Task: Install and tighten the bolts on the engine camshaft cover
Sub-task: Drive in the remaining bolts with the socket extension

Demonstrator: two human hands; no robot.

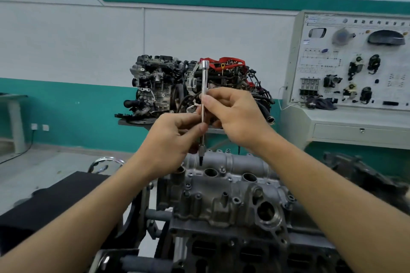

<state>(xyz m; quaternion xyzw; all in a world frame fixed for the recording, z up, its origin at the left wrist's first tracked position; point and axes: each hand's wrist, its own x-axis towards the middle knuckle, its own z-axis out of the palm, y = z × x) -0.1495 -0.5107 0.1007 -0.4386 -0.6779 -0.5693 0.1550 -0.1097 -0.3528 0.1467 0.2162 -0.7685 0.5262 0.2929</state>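
The grey aluminium camshaft cover [224, 193] sits on top of the engine at the bottom centre, with round plug wells and several bolt bosses along it. A long chrome extension bar [204, 82] stands nearly upright above the cover's far edge, with a dark bit at its lower tip. My right hand [233, 115] pinches the bar at mid-length between thumb and fingers. My left hand [175, 139] pinches the bar lower down, just above the tip. The bit hangs a little above the cover; I cannot tell whether it touches a bolt.
A black padded surface [55, 197] lies at the left of the engine stand. Two other engines [177, 86] stand on a stand by the back wall. A white training panel [355, 62] with car parts fills the right. A dark part [363, 175] lies at the right.
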